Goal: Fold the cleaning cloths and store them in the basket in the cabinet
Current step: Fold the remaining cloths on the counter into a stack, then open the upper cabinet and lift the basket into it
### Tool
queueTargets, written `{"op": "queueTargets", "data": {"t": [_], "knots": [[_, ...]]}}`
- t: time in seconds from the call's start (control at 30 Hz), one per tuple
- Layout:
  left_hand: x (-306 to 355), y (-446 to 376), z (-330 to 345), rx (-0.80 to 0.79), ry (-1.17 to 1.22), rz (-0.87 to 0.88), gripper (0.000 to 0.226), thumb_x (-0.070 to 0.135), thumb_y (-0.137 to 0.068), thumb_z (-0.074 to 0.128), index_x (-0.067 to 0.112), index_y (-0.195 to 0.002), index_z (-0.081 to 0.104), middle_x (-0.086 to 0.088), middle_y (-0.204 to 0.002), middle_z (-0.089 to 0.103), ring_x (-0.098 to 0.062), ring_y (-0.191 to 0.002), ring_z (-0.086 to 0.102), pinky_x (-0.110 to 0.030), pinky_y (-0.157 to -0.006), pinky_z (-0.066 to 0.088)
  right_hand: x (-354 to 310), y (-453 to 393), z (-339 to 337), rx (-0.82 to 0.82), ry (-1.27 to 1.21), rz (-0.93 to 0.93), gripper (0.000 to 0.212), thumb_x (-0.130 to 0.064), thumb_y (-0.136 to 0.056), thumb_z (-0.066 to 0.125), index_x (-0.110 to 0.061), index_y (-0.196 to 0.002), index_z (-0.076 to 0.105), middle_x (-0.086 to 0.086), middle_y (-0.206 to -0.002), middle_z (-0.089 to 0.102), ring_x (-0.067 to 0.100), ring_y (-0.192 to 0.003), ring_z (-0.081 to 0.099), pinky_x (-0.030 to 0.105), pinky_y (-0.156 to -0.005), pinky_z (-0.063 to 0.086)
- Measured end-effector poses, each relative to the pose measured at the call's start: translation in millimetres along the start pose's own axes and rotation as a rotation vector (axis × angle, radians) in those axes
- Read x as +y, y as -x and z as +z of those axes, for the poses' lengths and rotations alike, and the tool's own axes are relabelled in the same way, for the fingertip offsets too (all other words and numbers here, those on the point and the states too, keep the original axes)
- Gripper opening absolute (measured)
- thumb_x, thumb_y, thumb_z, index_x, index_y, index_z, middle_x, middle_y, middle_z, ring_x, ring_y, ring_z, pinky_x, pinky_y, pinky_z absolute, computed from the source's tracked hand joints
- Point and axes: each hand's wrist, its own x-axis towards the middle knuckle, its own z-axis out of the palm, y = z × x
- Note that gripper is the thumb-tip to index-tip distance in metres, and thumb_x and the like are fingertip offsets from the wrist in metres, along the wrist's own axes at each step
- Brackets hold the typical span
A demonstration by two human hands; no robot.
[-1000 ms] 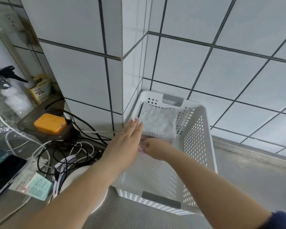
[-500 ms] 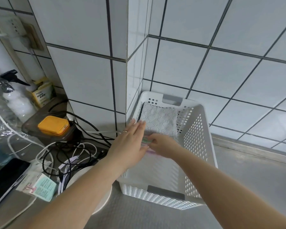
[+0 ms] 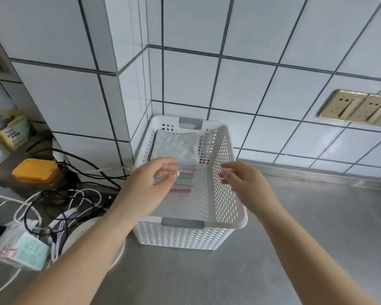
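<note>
**Cloths lie in the basket; the cabinet step is left**

Two folded cloths already lie inside the white basket [image 3: 229, 194]: a grey cloth [image 3: 176, 148] at its far end, and a striped cloth [image 3: 184, 180] just in front of it, touching it. Both look flat and tidy. The basket stands on the steel counter [image 3: 317, 227], in the tiled corner, so I judge that storing it in the cabinet is not yet done.

The left hand [image 3: 150, 183] hovers over the basket's left side, and the right hand [image 3: 242, 179] over its right wall. Both have loosely bent fingers and hold nothing.
</note>
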Motion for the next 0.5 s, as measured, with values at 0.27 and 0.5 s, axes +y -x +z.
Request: {"op": "queueTargets", "data": {"t": [0.27,0.5], "knots": [[37,20,22,-0.194,0.111,0.047,0.03,0.023,-0.093,0.055,0.03,-0.122,0.055,0.028,-0.108,0.058,0.024,-0.092,0.051,0.007,-0.071,0.036,11,64,-30,0.174,-0.127,0.053,0.015,-0.026,-0.092,0.054,-0.039,-0.093,0.061,-0.014,-0.09,0.071,0.002,-0.09,0.067,0.04,-0.091,0.052],[46,39,25,-0.387,0.24,0.125,0.025,0.018,-0.093,0.056,0.031,-0.113,0.058,0.02,-0.109,0.061,0.016,-0.093,0.055,0.003,-0.069,0.041,10,137,-17,0.346,-0.155,0.179,0.014,-0.026,-0.092,0.054,-0.034,-0.102,0.061,-0.01,-0.093,0.07,0.004,-0.091,0.066,0.038,-0.092,0.051]]}}
